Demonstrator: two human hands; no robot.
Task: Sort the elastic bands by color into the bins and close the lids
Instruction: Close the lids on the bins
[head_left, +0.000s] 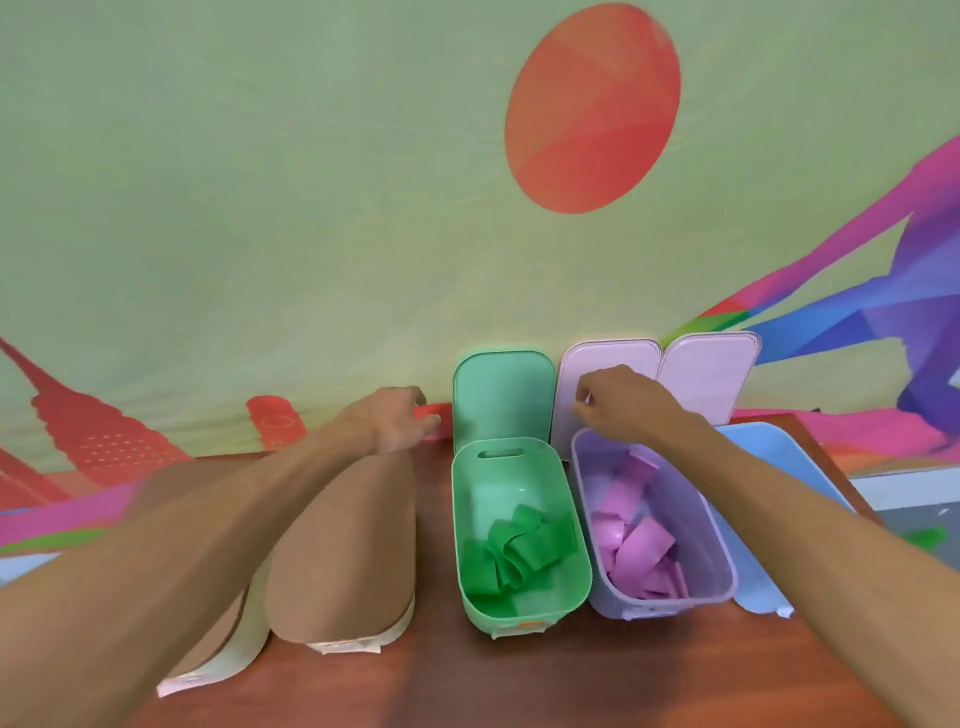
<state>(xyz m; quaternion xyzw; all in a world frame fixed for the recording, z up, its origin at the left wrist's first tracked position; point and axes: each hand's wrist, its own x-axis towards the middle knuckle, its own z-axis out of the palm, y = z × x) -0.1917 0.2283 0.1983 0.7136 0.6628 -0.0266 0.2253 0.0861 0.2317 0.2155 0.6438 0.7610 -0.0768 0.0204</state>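
Observation:
The green bin (522, 613) stands open with green bands (519, 551) inside and its green lid (501, 395) upright behind. Right of it, the lilac bin (719, 571) holds pink-purple bands (639, 551). My right hand (618, 410) reaches over this bin's back and pinches the left edge of its raised lilac lid (610, 364). My left hand (395, 421) sits at the far end of a closed bin's brown lid (348, 545), fingers loosely curled and holding nothing that I can see.
Another brown-lidded bin (228, 654) lies partly under my left forearm at far left. A light blue bin (769, 483) stands at far right with a second lilac lid (709, 374) upright behind it. The wooden table (519, 686) ends at a printed backdrop.

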